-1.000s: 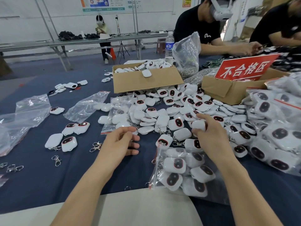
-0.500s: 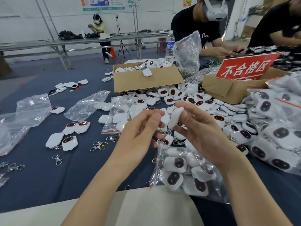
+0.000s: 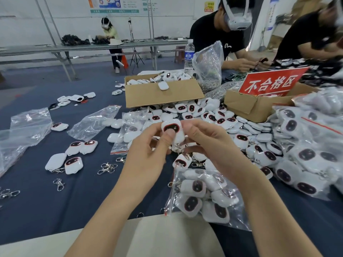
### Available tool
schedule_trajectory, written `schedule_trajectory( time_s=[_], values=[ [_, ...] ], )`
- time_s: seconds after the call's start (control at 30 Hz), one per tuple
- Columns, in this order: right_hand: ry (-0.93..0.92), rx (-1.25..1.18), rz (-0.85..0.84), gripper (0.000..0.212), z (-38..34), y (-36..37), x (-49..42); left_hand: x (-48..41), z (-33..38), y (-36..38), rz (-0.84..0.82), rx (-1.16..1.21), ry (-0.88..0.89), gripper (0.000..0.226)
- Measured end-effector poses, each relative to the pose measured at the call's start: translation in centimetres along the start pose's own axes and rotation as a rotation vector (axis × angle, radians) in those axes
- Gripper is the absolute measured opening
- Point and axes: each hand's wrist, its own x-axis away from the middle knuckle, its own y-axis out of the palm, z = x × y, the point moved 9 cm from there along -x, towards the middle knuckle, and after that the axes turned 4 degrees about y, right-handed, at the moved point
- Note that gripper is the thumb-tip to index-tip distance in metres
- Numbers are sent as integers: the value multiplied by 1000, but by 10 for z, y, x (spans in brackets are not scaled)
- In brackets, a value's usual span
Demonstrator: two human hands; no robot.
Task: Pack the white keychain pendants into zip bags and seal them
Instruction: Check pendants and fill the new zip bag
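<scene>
Two grips, left hand (image 3: 148, 153) and right hand (image 3: 209, 145), pinch one pendant (image 3: 173, 132) upright, face toward camera, clip (image 3: 182, 152) down.

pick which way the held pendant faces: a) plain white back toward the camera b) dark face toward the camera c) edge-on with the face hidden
b: the pendant, pinched between the left hand and right hand, shows its dark red-rimmed face to the camera.

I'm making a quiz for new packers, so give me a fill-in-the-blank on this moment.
1. The left hand and right hand together hold one white ____.
2. The sign with white characters is coloured ____.
3. A water ____ stands behind the cardboard box holding pendants.
Missing: pendant; red; bottle.
</scene>
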Motion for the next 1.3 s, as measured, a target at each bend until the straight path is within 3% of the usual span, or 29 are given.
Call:
schedule_trajectory(
  time_s=[0.17,0.33,0.47,0.67,1.3],
  values=[
    [-111,252,-19,6,-47,5,-14,-9,32,-13,13,-35,77,21],
    [-175,167,58,12,-61,-8,-17,-35,54,-7,-23,-57,122,19],
    [-142,198,86,9,-52,-11,-21,-40,31,-4,28,43,7,20],
    [-75,220,81,11,-31,-9,-27,-40,2,-4,48,61,-86,21],
    [-27,209,96,15,-17,-10,-30,-38,-9,0,51,18,-124,20]
  ],
)
